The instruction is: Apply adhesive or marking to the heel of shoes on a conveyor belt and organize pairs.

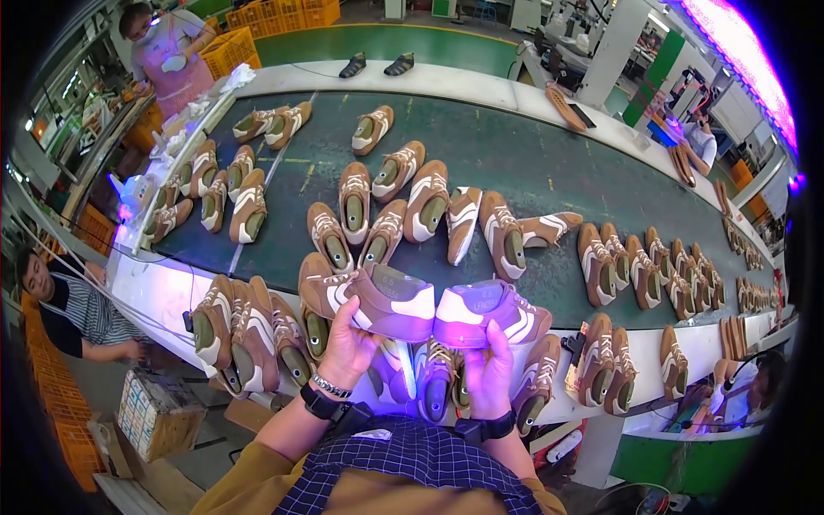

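Observation:
My left hand [343, 356] is closed around a brown sneaker [365, 296] with white stripes and a white heel patch, its toe pointing left. In my right hand [487, 373] is a matching sneaker [493, 311], toe to the right, under purple light. The two heels face each other, nearly touching, in front of my chest. Below them, partly hidden by my hands, more sneakers [436, 378] stand on the near white ledge. Just beyond the held pair, a cluster of similar sneakers [427, 199] rests on the dark green conveyor belt [481, 129].
Sneakers line the ledge at left [251, 335] and right [596, 360]; rows of sneakers [648, 266] continue rightward on the belt. Two dark small shoes [353, 65] sit on the far ledge. One person [172, 60] stands far left, another person [73, 300] is near left. A box [159, 416] stands lower left.

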{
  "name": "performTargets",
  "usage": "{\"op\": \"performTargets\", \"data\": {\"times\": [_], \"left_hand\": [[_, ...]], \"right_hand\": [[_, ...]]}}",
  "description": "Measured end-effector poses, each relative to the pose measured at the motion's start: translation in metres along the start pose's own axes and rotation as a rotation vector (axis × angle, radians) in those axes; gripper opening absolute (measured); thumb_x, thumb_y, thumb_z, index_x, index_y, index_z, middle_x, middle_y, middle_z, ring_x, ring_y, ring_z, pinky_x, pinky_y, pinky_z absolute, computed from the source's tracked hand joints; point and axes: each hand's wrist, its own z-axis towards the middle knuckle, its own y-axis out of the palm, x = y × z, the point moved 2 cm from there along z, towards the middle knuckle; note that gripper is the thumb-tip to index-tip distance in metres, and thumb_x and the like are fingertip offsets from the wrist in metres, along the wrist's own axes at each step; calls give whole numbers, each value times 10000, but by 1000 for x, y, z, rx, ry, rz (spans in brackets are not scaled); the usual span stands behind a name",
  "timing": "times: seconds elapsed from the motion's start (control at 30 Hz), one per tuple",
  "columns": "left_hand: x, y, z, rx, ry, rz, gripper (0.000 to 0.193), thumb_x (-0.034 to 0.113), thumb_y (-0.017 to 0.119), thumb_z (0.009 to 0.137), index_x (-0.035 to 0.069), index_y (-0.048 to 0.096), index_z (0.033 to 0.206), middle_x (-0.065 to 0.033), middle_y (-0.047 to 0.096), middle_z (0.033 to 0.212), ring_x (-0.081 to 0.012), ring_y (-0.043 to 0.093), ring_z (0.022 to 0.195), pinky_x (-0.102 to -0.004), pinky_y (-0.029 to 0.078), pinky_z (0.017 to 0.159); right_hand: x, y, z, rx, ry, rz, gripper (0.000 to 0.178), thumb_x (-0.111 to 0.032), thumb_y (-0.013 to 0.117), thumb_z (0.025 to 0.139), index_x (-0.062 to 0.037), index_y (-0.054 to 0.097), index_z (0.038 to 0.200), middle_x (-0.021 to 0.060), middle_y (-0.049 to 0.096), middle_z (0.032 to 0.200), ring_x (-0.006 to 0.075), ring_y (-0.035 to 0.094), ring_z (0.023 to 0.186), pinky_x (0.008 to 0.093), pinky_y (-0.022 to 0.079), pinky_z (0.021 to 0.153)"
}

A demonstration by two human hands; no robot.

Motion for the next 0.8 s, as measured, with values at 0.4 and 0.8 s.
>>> {"op": "performTargets", "data": {"times": [0.4,0.8], "left_hand": [[-3,-3,2,16,34,73,407,333,582,858,81,506,1168,-55,603,1078,-187,584,937,-325,477,743],[8,-21,-6,-54,-61,-15,406,327,544,886,71,507,1199,-72,587,1149,-215,564,1054,-376,447,935]], "right_hand": [[2,-4,2,23,7,-42,345,-214,527,915,-33,485,1205,79,585,1135,190,568,1043,358,439,931],[11,-10,-3,-74,82,-52,422,-215,540,883,-8,452,1240,95,569,1155,210,567,1041,372,432,940]]}}
